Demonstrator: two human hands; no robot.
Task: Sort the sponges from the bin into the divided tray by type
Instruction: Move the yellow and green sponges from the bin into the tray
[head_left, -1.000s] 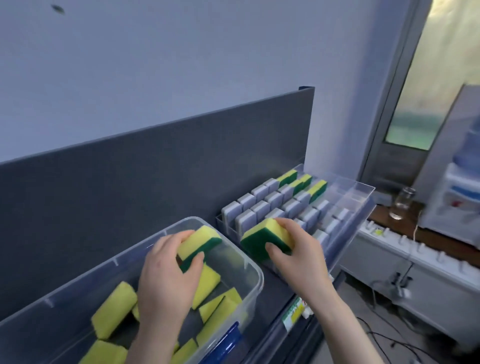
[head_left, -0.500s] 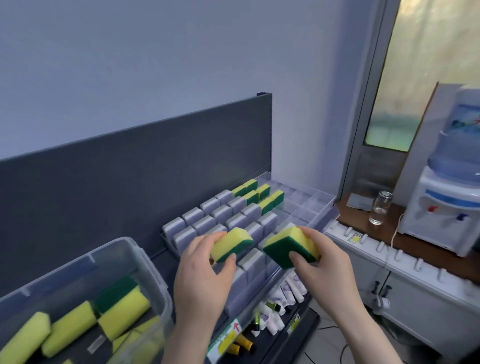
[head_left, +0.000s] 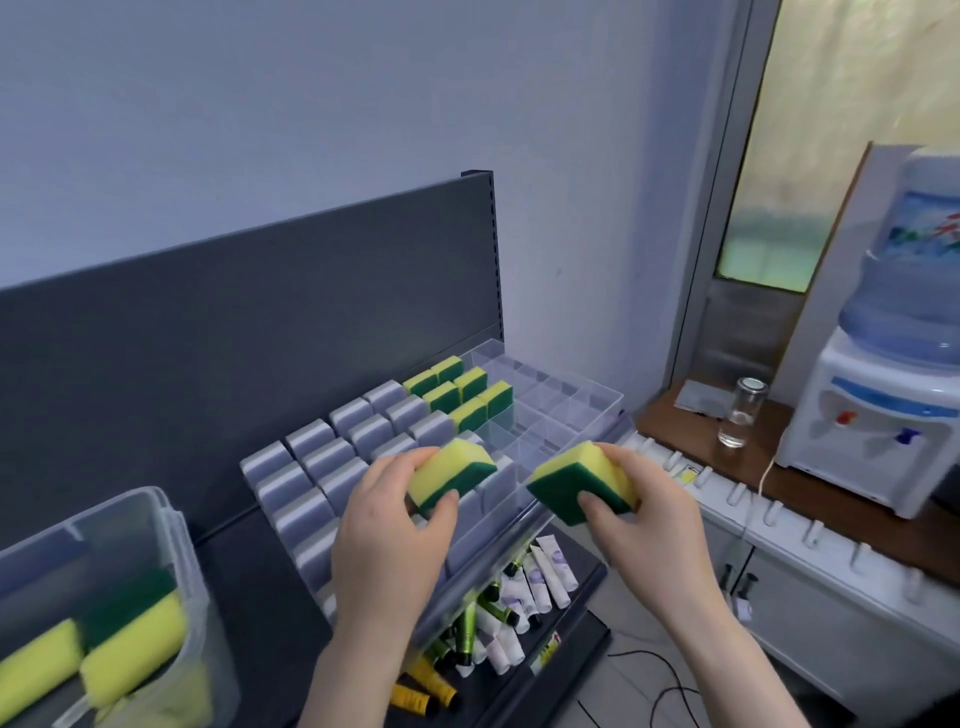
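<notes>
Both hands have come away from the bin (head_left: 171, 525) and now hang over the tray (head_left: 576, 397). The left hand (head_left: 389, 535) has fingers and thumb curled round the left sponge (head_left: 449, 475), yellow side up with the green layer beneath. The right hand (head_left: 644, 519) grips the right sponge (head_left: 582, 478) the same way, its green face tipped down and forward. A second ago the left one was only just lifting out of the bin, and the right was at the tray's near corner. Now both are carried across, side by side but apart.

In the tray, grey sponges (head_left: 332, 467) fill the left compartments. The green-backed block (head_left: 457, 392) stands on edge at the far side, with clear empty compartments beside it. The two held sponges are above the near part, not yet in any slot.

I'd judge both belong next to that green-backed block. That calls for a reach farther back and a turn onto edge. Several bin sponges (head_left: 130, 654) still wait, so the sorting looks far from done.
</notes>
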